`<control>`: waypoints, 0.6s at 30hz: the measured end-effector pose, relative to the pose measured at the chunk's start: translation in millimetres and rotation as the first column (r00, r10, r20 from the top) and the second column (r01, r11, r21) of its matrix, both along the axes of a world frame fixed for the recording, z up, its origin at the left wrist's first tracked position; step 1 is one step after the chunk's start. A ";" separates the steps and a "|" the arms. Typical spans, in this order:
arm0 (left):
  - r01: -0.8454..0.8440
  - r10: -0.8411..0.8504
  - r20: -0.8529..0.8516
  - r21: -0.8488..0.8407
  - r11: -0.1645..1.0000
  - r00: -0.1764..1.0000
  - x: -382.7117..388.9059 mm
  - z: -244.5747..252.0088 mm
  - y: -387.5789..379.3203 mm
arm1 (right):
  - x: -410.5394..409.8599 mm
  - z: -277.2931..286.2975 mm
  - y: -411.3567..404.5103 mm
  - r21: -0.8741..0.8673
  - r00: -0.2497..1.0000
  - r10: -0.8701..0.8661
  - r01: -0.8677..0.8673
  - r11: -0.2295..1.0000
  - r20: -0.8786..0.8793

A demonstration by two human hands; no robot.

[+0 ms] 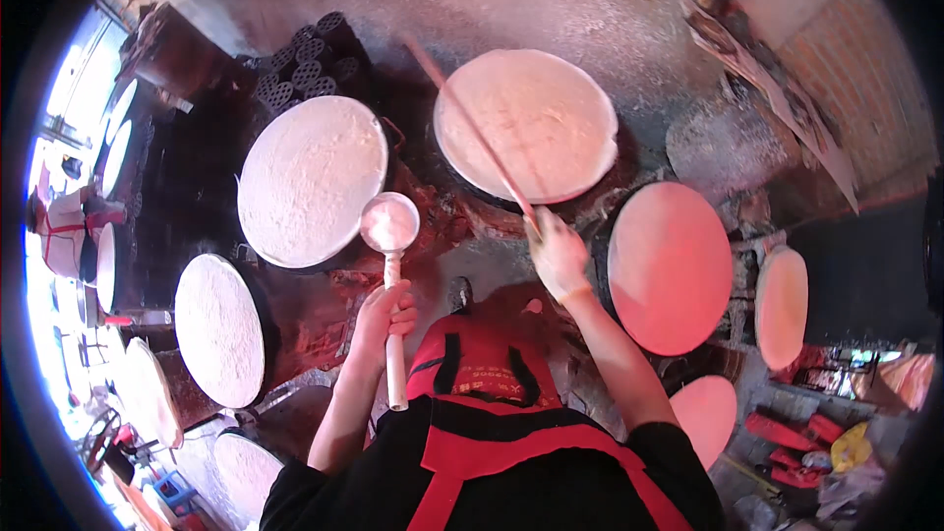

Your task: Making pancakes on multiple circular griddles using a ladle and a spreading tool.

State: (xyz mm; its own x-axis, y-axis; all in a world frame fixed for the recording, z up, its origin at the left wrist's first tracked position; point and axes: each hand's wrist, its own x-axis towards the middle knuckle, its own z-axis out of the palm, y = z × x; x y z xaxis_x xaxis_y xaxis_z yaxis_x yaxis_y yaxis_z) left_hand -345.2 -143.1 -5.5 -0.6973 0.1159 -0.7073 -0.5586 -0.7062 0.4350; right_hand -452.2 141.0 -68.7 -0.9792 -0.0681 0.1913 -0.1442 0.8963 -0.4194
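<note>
My left hand (383, 313) is wrapped around the pale handle of a ladle (389, 223). Its round bowl holds something white and overlaps the edge of a round pan (310, 184) coated with a rough white layer. In a pale glove, my right hand (558, 251) grips a long thin stick (479, 129). The stick slants up and left across a second round pan (549, 114), which carries a cream-coloured layer. Just right of that hand lies a smooth round surface (671, 269), lit pinkish.
More round pans with pale layers stand on the left (219, 330) and right (782, 307). Black honeycomb coal briquettes (306, 63) are stacked behind. Split wood (774, 81) leans at back right. Red bundles and a yellow bag (850, 448) lie lower right. Another person (65, 232) is at far left.
</note>
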 end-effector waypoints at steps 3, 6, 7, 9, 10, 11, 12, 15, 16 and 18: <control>-0.046 0.042 -0.060 -0.054 0.998 0.997 -13.8 4.2 -34.5 | -75.0 -3.6 -67.1 0.182 0.996 0.043 -0.057 0.982 0.077; -0.109 0.104 -0.094 -0.050 0.993 0.990 -17.8 11.4 -61.5 | -117.2 8.7 -108.1 0.372 0.984 0.165 -0.178 0.911 0.068; -0.143 0.139 -0.068 -0.057 0.988 0.988 -23.4 17.8 -64.4 | -132.2 8.1 -109.6 0.332 0.975 0.176 -0.211 0.919 0.134; -0.197 0.197 -0.006 -0.058 0.979 0.980 -33.9 29.1 -67.0 | -139.2 -0.1 -107.2 0.306 0.979 0.194 -0.202 0.930 0.055; -0.190 0.191 0.007 -0.061 0.980 0.982 -35.1 27.4 -71.4 | -143.1 -5.6 -102.4 0.318 0.972 0.230 -0.232 0.919 0.044; -0.194 0.196 0.024 -0.059 0.979 0.980 -40.0 25.7 -73.9 | -146.1 -9.2 -96.5 0.330 0.965 0.261 -0.256 0.909 0.029; -0.188 0.190 0.033 -0.052 0.981 0.981 -43.5 24.4 -75.0 | -149.5 -1.8 -93.3 0.284 0.972 0.232 -0.216 0.934 -0.025; -0.156 0.156 0.035 -0.010 0.988 0.987 -57.0 24.0 -75.9 | -179.6 23.5 -65.6 0.252 0.993 0.036 -0.064 0.966 0.112; -0.161 0.162 0.039 -0.030 0.987 0.986 -57.6 25.1 -74.9 | -187.8 51.6 -59.4 0.272 0.982 -0.093 0.046 0.961 0.164; -0.142 0.143 0.036 -0.041 0.989 0.989 -65.3 28.7 -69.7 | -206.7 84.5 -1.9 -0.040 0.992 -0.092 0.088 0.995 -0.088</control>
